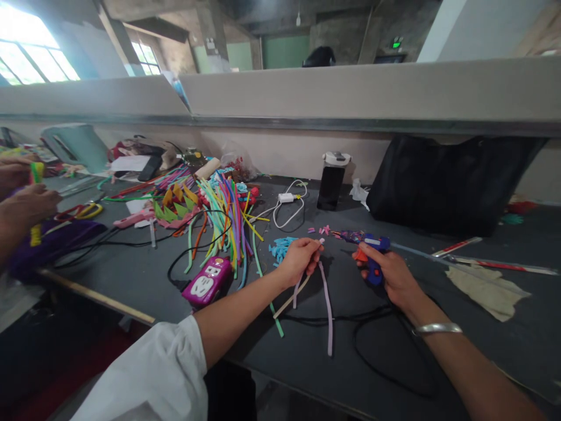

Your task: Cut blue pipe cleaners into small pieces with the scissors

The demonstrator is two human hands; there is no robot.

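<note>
My right hand [392,270] is wrapped round a blue hot glue gun [376,244], a finger at its orange trigger. The gun's nozzle points left, and a long clear glue stick [412,252] sticks out of its back. My left hand [300,263] is closed in a pinch on a small pale pink piece [322,240], just left of the nozzle and apart from it. A lilac strip [328,310] extends below this hand; whether the fingers hold it, I cannot tell. Beside it are a shorter lilac strip [296,295] and a beige strip [291,304].
Small pink pieces [324,230] and blue pieces [280,248] lie beyond my left hand. Left are a bundle of coloured strips [228,219] and a purple power socket [209,282]. A bottle [332,181], a black bag [438,187] and cloth [486,289] stand or lie around. Another person's hands [26,202] work far left.
</note>
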